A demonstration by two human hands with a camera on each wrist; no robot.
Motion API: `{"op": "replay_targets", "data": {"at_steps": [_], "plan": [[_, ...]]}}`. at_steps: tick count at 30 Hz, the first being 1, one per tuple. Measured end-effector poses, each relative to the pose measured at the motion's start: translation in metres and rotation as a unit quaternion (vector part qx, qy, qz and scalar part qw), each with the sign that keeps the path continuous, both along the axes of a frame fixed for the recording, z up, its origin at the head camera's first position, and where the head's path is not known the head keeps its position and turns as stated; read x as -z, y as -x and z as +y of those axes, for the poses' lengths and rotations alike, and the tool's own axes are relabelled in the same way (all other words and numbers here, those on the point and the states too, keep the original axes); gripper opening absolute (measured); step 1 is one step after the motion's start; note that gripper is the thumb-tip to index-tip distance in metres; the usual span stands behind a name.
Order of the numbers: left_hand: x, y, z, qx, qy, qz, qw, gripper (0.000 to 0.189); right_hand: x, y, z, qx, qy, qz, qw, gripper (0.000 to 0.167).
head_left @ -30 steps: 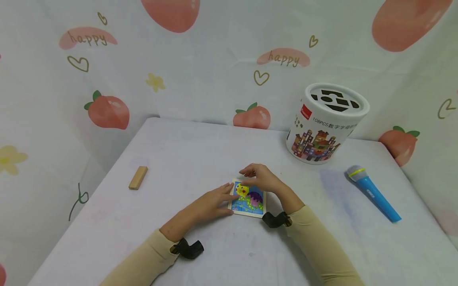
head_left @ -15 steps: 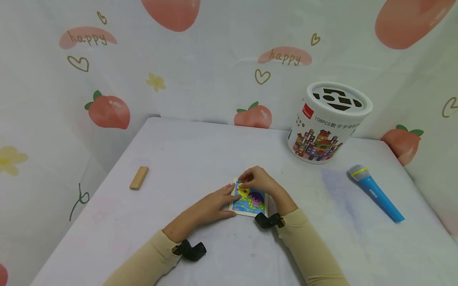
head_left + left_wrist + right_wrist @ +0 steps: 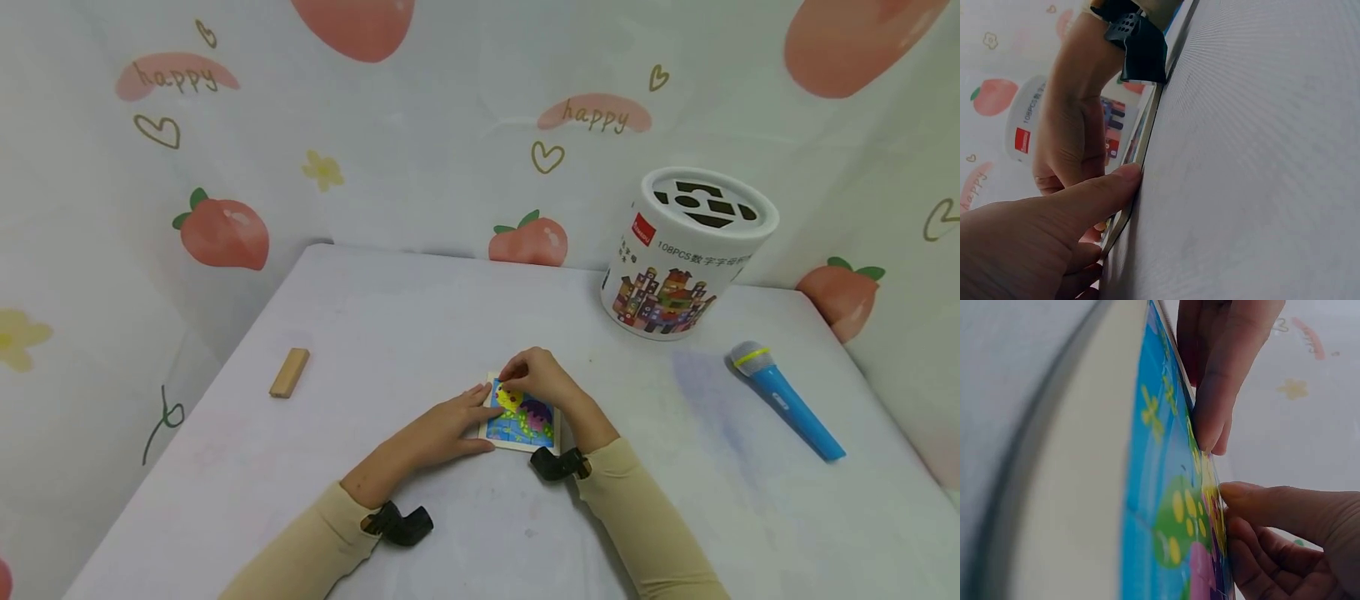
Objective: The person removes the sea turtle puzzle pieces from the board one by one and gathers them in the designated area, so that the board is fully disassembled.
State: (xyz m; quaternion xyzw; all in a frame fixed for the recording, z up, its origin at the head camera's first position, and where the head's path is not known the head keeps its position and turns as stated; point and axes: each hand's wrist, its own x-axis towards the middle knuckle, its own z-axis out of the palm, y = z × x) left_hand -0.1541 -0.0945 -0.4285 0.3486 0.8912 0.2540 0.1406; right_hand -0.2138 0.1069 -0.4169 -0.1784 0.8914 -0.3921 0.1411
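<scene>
Apparently steadied on a white table (image 3: 405, 300): two hands at one small picture puzzle (image 3: 521, 433).
A tub (image 3: 678, 275) stands upright far right, seemingly parked beyond the arms' working room. The left hand (image 3: 446, 429) has its fingers spread along the puzzle's left side, thumb at the near corner, probably to stop it sliding; the right hand's (image 3: 546, 379) fingers gather close to its thumb at the far left part, though I cannot tell whether they pinch a piece. A microphone (image 3: 787, 402) lies right, the puzzle flat between both hands, a wooden block (image 3: 289, 372) left, well apart.
</scene>
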Motion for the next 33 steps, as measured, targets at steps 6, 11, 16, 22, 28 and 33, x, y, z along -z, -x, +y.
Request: {"op": "replay_targets", "data": {"at_steps": [6, 11, 16, 22, 28, 33], "plan": [[-0.0038, 0.0007, 0.0009, 0.002, 0.009, -0.003, 0.9999, 0.054, -0.0023, -0.0009, -0.0007, 0.003, -0.002, -0.007, 1.0000, 0.013], [-0.0054, 0.0020, 0.0021, 0.004, 0.021, -0.003, 0.9998, 0.054, -0.0038, -0.0020, -0.0004, 0.003, -0.009, -0.004, 0.9999, 0.013], [-0.0073, 0.0024, 0.0030, 0.003, 0.028, -0.006, 0.9996, 0.054, -0.0043, -0.0026, -0.0008, 0.000, -0.007, -0.001, 1.0000, 0.014], [-0.0086, 0.0026, 0.0031, 0.009, 0.026, -0.001, 0.9996, 0.052, -0.0047, -0.0042, -0.0009, -0.013, -0.004, 0.010, 0.9999, 0.013], [-0.0096, 0.0018, 0.0035, 0.007, 0.026, -0.001, 0.9996, 0.052, -0.0048, -0.0057, -0.0021, -0.028, -0.006, 0.032, 0.9991, 0.012], [-0.0091, 0.0017, 0.0049, 0.005, 0.031, 0.005, 0.9995, 0.051, -0.0053, -0.0066, -0.0041, -0.029, -0.020, 0.038, 0.9987, 0.013]]}}
